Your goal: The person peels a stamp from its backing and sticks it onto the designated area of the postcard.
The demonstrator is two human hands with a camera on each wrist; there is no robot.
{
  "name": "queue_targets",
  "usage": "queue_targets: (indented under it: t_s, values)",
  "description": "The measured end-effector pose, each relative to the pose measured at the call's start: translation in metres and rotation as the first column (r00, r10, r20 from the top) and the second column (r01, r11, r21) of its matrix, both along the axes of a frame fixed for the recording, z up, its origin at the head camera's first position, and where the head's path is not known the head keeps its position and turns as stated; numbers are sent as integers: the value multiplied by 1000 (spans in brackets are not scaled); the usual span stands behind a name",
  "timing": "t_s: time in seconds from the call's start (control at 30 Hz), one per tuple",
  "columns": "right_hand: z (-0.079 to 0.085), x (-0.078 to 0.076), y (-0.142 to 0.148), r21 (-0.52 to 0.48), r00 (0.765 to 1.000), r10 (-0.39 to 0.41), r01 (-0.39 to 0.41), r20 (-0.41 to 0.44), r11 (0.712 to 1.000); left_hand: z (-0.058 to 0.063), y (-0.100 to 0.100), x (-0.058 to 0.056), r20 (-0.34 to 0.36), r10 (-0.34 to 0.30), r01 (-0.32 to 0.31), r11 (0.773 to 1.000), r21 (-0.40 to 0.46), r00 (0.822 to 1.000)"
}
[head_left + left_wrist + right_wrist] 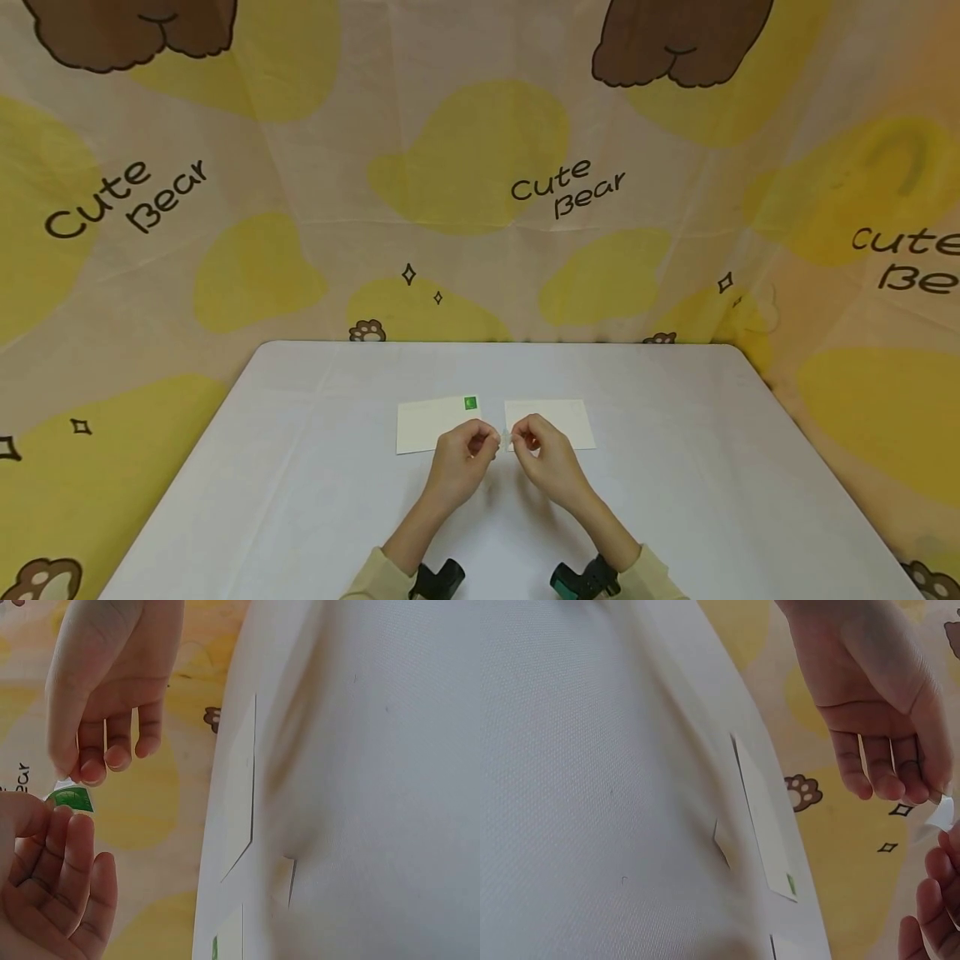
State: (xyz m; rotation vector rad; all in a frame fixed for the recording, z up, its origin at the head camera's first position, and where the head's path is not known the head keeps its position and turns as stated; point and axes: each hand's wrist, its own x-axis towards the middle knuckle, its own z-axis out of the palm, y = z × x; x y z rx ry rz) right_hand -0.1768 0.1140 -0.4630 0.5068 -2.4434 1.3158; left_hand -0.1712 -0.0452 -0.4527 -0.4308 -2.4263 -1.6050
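Observation:
Between the two hands, raised above the table, is a small green stamp [73, 798] with a white part along one side. My left hand [463, 460] pinches it between thumb and fingertips. Opposite, my right hand [551, 462] pinches the white part by its edge. From the right wrist, the stamp's white back [941, 815] looks bent. Behind the left hand lies a cream envelope [427, 423] with a green stamp [470, 402] at its upper right corner. Another cream envelope [562, 421], partly covered by the right hand, lies beside it.
A small pale paper piece [283, 881] lies on the white table [300, 500], nearer me than the envelopes. A patterned yellow and beige cloth [465, 167] hangs behind the table's far edge. Both wrists carry black devices [437, 579].

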Motion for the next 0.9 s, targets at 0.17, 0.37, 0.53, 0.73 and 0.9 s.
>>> queue_targets:
  t_s: [0.17, 0.37, 0.53, 0.73, 0.9]
  values:
    - [-1, 0, 1, -14, 1000, -5, 5, -8, 1000, -1, -2, 0, -11, 9, -9, 1000, 3, 1000]
    - [-3, -1, 4, -20, 999, -17, 16, -44, 1000, -3, -5, -1, -35, 19, -19, 1000, -2, 999]
    - [-4, -1, 7, -23, 999, -25, 24, -39, 999, -4, -7, -1, -33, 24, -24, 1000, -4, 999]
    - [-7, -1, 11, -14, 999, -35, 34, -29, 999, -3, -10, 0, -25, 31, -32, 999, -14, 999]
    - [-11, -1, 15, 0, 998, -44, 44, -48, 999, -4, -13, 0, -21, 38, -38, 999, -19, 999]
